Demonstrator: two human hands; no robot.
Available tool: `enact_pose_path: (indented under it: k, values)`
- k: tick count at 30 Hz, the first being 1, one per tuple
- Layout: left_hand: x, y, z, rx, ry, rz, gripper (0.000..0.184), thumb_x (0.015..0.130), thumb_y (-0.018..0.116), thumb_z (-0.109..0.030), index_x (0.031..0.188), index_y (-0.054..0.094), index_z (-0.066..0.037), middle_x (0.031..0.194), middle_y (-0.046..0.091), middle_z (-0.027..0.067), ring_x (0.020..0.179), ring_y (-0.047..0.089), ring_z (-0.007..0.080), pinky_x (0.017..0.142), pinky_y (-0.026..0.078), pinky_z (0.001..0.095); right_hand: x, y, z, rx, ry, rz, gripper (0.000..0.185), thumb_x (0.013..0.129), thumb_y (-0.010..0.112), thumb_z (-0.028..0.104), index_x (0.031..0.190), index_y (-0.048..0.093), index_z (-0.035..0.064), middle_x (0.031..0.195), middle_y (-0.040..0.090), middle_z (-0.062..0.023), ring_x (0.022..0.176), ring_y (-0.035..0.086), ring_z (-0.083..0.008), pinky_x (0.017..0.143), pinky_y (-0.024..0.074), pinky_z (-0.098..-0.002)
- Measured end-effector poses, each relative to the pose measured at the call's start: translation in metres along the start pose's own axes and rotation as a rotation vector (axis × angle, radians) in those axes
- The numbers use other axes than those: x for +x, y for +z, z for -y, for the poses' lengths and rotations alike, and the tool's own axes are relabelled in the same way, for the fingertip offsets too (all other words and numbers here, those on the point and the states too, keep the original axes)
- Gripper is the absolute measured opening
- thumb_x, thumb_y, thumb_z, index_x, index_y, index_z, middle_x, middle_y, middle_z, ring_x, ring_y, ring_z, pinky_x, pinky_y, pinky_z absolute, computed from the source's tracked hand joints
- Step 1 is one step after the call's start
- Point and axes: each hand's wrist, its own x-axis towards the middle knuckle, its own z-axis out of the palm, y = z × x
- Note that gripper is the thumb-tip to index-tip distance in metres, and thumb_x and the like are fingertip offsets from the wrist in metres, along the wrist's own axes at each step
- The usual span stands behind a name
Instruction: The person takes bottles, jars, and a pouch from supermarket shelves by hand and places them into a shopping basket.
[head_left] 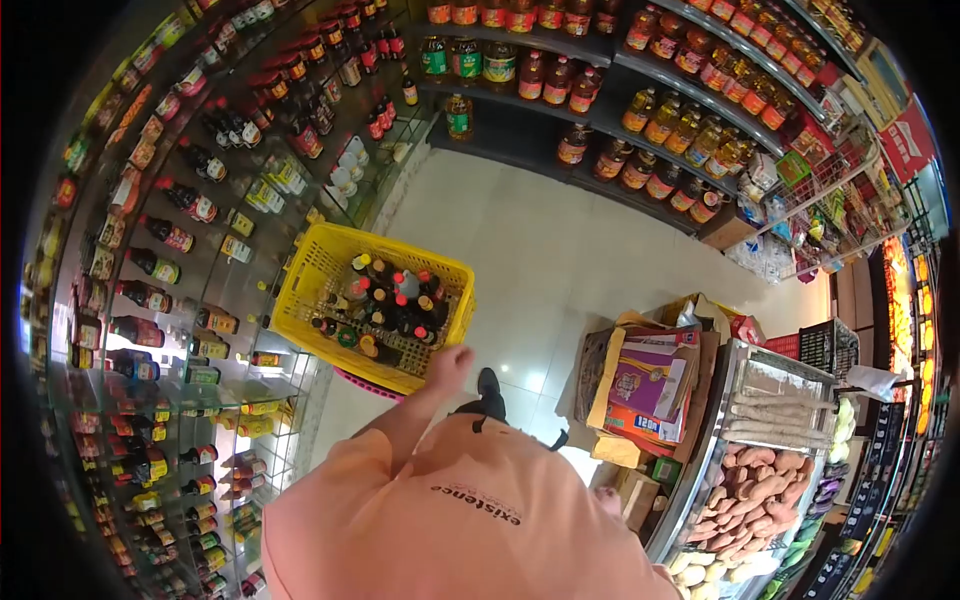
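Observation:
My left hand (450, 368) is closed at the near right corner of a yellow plastic crate (300, 262), its fingers curled against the rim. Inside the crate several dark glass bottles (385, 305) with red, green, yellow and black caps are bunched together, some upright and some tilted. Under the crate a pink edge (365, 384) shows. My right hand (608, 498) hangs by my right side, beside a cardboard box; my shirt hides most of it, so its fingers cannot be made out.
Glass shelves of sauce bottles (190, 200) line the left. Dark shelves (510, 140) with cooking oil stand ahead. Stacked cardboard (650, 375) sits at right, next to a display stand of sweet potatoes (755, 500). A wire rack (840, 200) is beyond. Pale floor tiles (520, 250) lie between.

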Motion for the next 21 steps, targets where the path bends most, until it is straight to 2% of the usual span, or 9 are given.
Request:
enact_pose_path:
  k: [2,4,5,8,11,14,16,18,21]
  values:
    - [0.048,-0.014,0.004,-0.083,-0.074,-0.162,0.027,0.091,0.067,-0.030,0.092,0.069,-0.003,0.076,0.068,0.0149,0.071,0.068,0.0255,0.066,0.052,0.0368,0.059,-0.019,0.005,0.639,0.078,0.185,0.018,0.091,0.055,0.020,0.100,0.057,0.0043,0.081,0.062,-0.0114,0.066,0.062,-0.0245,0.052,0.0517,-0.0422]
    - [0.087,-0.031,0.001,-0.088,-0.103,-0.191,0.026,0.091,0.067,-0.029,0.092,0.068,-0.003,0.076,0.068,0.0145,0.072,0.068,0.0243,0.066,0.052,0.0363,0.052,0.009,0.078,0.131,-0.008,-0.185,0.021,0.091,0.056,0.019,0.105,0.054,0.0040,0.085,0.063,-0.0115,0.066,0.064,-0.0225,0.050,0.0520,-0.0388]
    - [0.109,-0.034,0.021,-0.119,-0.085,-0.230,0.025,0.090,0.068,-0.028,0.094,0.068,-0.003,0.078,0.069,0.0134,0.073,0.069,0.0232,0.067,0.052,0.0356,0.059,0.021,0.101,0.148,-0.001,-0.202,0.021,0.091,0.056,0.019,0.105,0.054,0.0040,0.085,0.063,-0.0115,0.066,0.064,-0.0225,0.050,0.0520,-0.0388]
    - [0.156,-0.046,0.013,-0.085,-0.062,-0.330,0.023,0.089,0.069,-0.026,0.098,0.068,-0.005,0.080,0.070,0.0101,0.075,0.068,0.0223,0.069,0.052,0.0346,0.075,0.042,0.159,0.068,-0.026,-0.130,0.024,0.091,0.057,0.019,0.109,0.054,0.0040,0.089,0.064,-0.0116,0.069,0.067,-0.0219,0.053,0.0530,-0.0335]
    - [0.192,-0.045,0.021,0.054,-0.270,-0.371,0.022,0.088,0.070,-0.026,0.096,0.067,-0.006,0.077,0.068,0.0082,0.075,0.067,0.0238,0.072,0.052,0.0353,0.116,0.052,0.179,-0.058,-0.060,0.065,0.022,0.092,0.058,0.020,0.107,0.056,0.0031,0.090,0.064,-0.0113,0.068,0.064,-0.0195,0.052,0.0511,-0.0315]
    - [0.217,-0.037,0.038,0.086,-0.406,-0.346,0.028,0.086,0.070,-0.024,0.107,0.065,-0.006,0.097,0.069,0.0117,0.091,0.067,0.0284,0.082,0.052,0.0395,0.140,0.058,0.222,-0.046,-0.018,0.094,0.021,0.092,0.058,0.019,0.107,0.058,0.0043,0.081,0.062,-0.0081,0.063,0.062,-0.0177,0.051,0.0493,-0.0306]
    - [0.228,-0.034,0.046,0.230,-0.435,-0.341,0.036,0.086,0.070,-0.026,0.116,0.061,-0.007,0.108,0.067,0.0128,0.100,0.065,0.0299,0.086,0.051,0.0420,0.173,0.050,0.242,-0.144,-0.146,0.109,0.016,0.093,0.058,0.020,0.101,0.060,0.0061,0.076,0.062,-0.0067,0.060,0.061,-0.0175,0.049,0.0488,-0.0306]
    - [0.236,-0.029,0.036,0.378,-0.464,-0.341,0.046,0.086,0.070,-0.027,0.125,0.058,-0.008,0.119,0.064,0.0138,0.109,0.062,0.0314,0.090,0.050,0.0444,0.182,0.042,0.293,-0.475,-0.111,0.061,0.015,0.093,0.058,0.021,0.096,0.062,0.0068,0.075,0.064,-0.0065,0.057,0.060,-0.0167,0.048,0.0485,-0.0310]
    - [0.241,-0.028,0.019,0.514,-0.851,-0.068,0.073,0.085,0.070,-0.034,0.148,0.038,-0.015,0.139,0.052,0.0143,0.127,0.051,0.0329,0.103,0.045,0.0488,0.255,-0.009,0.322,-0.517,-0.247,0.182,0.020,0.093,0.058,0.023,0.100,0.065,0.0059,0.077,0.067,-0.0074,0.055,0.062,-0.0195,0.049,0.0525,-0.0353]
